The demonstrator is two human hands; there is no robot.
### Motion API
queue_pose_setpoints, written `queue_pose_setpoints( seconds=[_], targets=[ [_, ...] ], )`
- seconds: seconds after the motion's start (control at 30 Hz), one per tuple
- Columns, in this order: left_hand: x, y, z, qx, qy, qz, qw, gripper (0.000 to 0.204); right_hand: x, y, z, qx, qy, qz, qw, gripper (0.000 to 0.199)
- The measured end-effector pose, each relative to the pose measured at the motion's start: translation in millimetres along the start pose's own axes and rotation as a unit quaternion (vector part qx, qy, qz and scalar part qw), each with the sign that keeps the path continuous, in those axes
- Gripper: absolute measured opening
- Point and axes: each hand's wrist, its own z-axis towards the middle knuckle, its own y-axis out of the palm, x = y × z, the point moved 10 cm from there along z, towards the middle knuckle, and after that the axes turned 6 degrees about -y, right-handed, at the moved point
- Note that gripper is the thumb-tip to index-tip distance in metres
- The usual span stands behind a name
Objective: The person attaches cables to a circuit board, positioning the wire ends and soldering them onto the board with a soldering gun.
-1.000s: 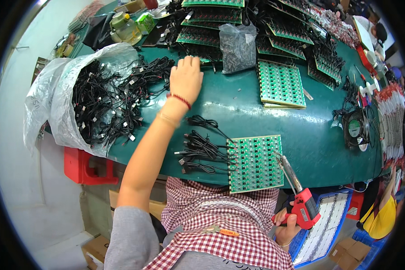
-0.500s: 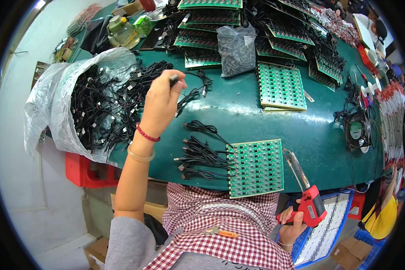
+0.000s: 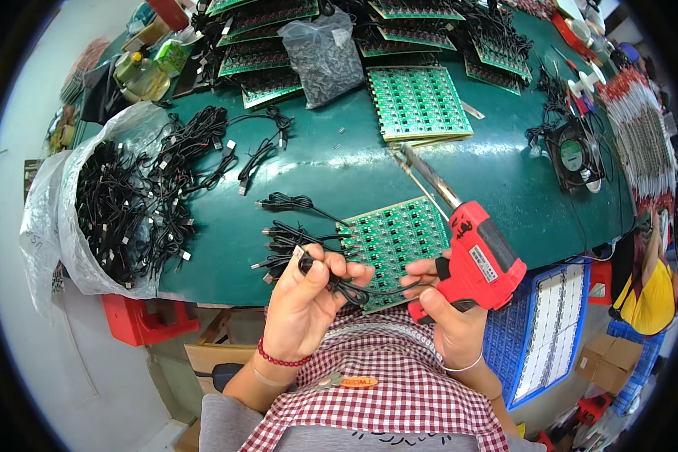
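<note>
In front of my chest, my left hand (image 3: 297, 305) is closed on a black USB cable (image 3: 350, 291), its plug by the thumb. The cable's other end reaches the fingertips of my right hand (image 3: 459, 328); whether they pinch it I cannot tell. My right hand grips a red soldering gun (image 3: 471, 252), its metal tip pointing up and to the left above the table. Behind the hands lies a green circuit board panel (image 3: 395, 237), partly covered by my fingers. Several bundled black cables (image 3: 297, 237) run from its left edge.
A clear plastic bag (image 3: 71, 218) spills many black cables at the left. Behind are a stack of green panels (image 3: 418, 102), a grey bag of small parts (image 3: 324, 60) and more wired panels. A black fan (image 3: 574, 154) stands at the right; a red stool (image 3: 147, 320) is below left.
My left hand has come back from the cable pile to my chest with a cable. My right hand has raised the soldering gun and moved left, towards it. The view has shifted.
</note>
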Motion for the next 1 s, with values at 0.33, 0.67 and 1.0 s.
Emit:
queue_pose_setpoints(
  seconds=[0.33,0.67,1.0],
  targets=[
    [46,82,-71,0.071,0.452,0.751,0.476,0.043,10,-8,-9,0.033,0.028,-0.139,0.989,0.047],
    [-18,54,-32,-0.018,0.226,0.700,0.677,0.013,26,-19,-20,0.020,0.085,-0.087,0.992,0.052],
    [-19,66,-39,-0.064,0.253,0.747,0.612,0.017,32,-7,-22,-0.033,0.132,-0.061,0.989,0.030]
  ],
)
